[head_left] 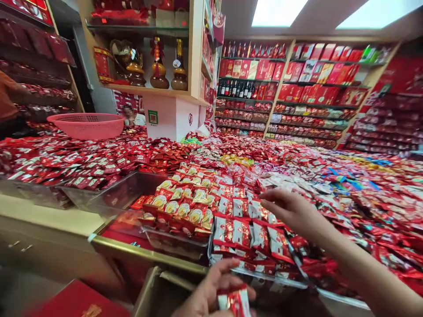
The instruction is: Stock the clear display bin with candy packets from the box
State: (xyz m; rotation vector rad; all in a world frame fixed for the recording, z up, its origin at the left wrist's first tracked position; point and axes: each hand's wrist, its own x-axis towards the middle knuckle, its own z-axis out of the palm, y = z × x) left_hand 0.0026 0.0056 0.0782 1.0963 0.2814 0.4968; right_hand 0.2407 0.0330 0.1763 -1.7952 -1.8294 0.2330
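Note:
My left hand (214,288), at the bottom centre, has its fingers curled round a small red and white packet (235,302). Reaching in from the right, my right hand (289,207) hovers over rows of red and white packets (240,231) in a clear tray (280,281). Its fingers point left, held close together near the back rows; whether anything is between them is hidden. Left of these rows, red and gold packets (183,204) fill a neighbouring bin.
Heaps of wrapped packets (330,176) spread over the counter. A pink basket (89,125) rests at the back left, near a person's orange sleeve (7,97). An open cardboard box (165,295) stands below the counter edge, beside a red box (79,301). Shelves line the walls.

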